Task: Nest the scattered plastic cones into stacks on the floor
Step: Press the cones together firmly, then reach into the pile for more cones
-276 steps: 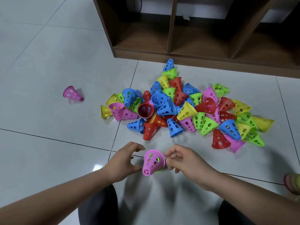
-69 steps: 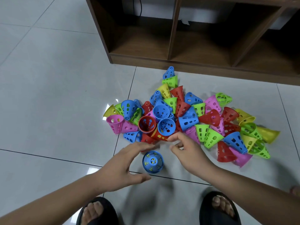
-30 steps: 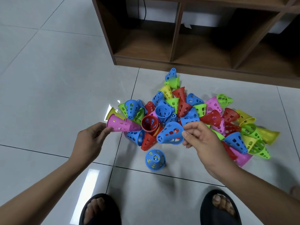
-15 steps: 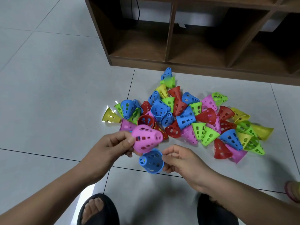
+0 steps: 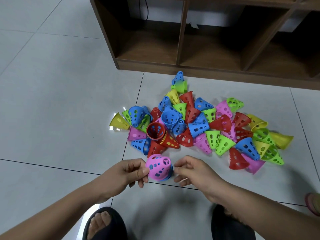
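As your left hand (image 5: 128,172) pinches the pink cone (image 5: 158,166), capped tip-up over the blue cone (image 5: 170,173) just short of the pile (image 5: 199,125), the nesting appears seated. Your right hand (image 5: 194,172) curls loosely beside this stack, probably to steady it; whether it grips cannot be told.

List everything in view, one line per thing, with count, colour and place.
loose cones: dozens, blue, red, green, yellow, pink; heaped on the floor before the shelf
pink cone: one, pink; nested over the blue cone, nearest the person
blue cone: at least one, blue; under the pink cone, only its rim shows
shelf: one, brown wood; top of view, open compartments
cable: one, black; behind the shelf
floor: pale grey tiles
slippers: two, black; bottom edge
left hand: one; pinches the pink cone
right hand: one; fingers loosely curled beside the blue cone, contact unclear
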`<state>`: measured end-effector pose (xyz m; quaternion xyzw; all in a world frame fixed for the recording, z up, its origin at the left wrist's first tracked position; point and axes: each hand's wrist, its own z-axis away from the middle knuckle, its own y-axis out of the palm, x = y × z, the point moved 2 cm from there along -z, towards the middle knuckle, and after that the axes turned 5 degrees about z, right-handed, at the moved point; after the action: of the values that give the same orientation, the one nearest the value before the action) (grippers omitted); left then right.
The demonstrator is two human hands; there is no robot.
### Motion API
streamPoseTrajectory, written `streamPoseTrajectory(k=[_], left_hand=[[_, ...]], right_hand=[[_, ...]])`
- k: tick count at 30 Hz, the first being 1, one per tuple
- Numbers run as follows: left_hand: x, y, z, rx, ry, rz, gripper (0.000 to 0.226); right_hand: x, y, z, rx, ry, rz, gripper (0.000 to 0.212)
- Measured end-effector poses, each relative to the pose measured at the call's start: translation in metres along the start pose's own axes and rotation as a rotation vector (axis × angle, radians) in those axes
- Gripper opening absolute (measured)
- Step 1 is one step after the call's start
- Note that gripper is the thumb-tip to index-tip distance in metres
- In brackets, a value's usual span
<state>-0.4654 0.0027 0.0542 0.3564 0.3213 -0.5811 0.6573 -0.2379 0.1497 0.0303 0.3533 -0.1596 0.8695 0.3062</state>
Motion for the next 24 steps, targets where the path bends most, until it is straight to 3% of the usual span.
streamPoseTrajectory(k=[4, 11, 15, 19, 24], left_hand=[[0.013, -0.007, -0.009, 0.021, -0.079, -0.113, 0.021], [0.017, -0.030, -0.022, -0.101, -0.117, -0.198, 0.011], [0.018, -0.060, -0.035, -0.305, -0.063, -0.317, 0.003], [0.007, -0.086, -0.047, -0.580, 0.033, -0.455, 0.004], [-0.020, -0.093, -0.070, -0.754, 0.173, -0.573, 0.031]], right_hand=[[-0.001, -0.018, -0.014, -0.121, -0.052, 0.160, 0.007], [0.021, -0.072, -0.048, -0.418, -0.222, 0.498, 0.010], [0.037, -0.095, -0.062, -0.527, -0.368, 0.785, 0.033], [0.043, -0.115, -0.079, -0.516, -0.437, 1.074, 0.052], [0.040, -0.125, -0.093, -0.417, -0.502, 1.263, 0.064]])
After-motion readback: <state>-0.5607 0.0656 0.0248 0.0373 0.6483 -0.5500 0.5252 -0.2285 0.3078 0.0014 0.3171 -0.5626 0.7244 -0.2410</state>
